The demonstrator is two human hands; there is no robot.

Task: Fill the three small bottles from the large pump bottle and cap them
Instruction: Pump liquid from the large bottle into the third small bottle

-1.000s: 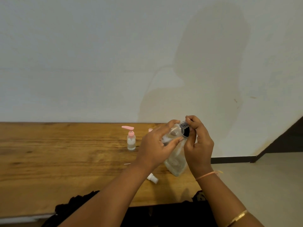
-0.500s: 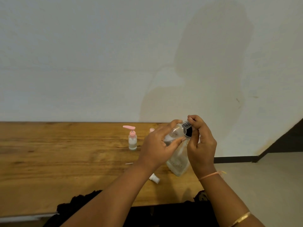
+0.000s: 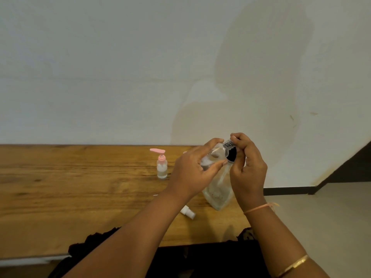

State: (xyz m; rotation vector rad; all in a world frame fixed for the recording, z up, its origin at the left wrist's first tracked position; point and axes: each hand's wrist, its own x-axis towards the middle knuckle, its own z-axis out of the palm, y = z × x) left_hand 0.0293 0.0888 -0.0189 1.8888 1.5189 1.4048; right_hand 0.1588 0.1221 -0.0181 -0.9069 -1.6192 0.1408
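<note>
1. Held centre right: small clear bottle (image 3: 215, 155), left hand (image 3: 192, 171) curled round it, right hand (image 3: 249, 169) pinching its black-marked end.
2. Looks light, stiff, slick (probably wet plastic); best gripped round the body.

Single view from a head-worn wide-angle camera, facing forward and slightly down. The left hand (image 3: 192, 169) and right hand (image 3: 249, 173) are close, right of centre, over the table (image 3: 60, 187). A wall (image 3: 100, 67) fills the upper half.
</note>
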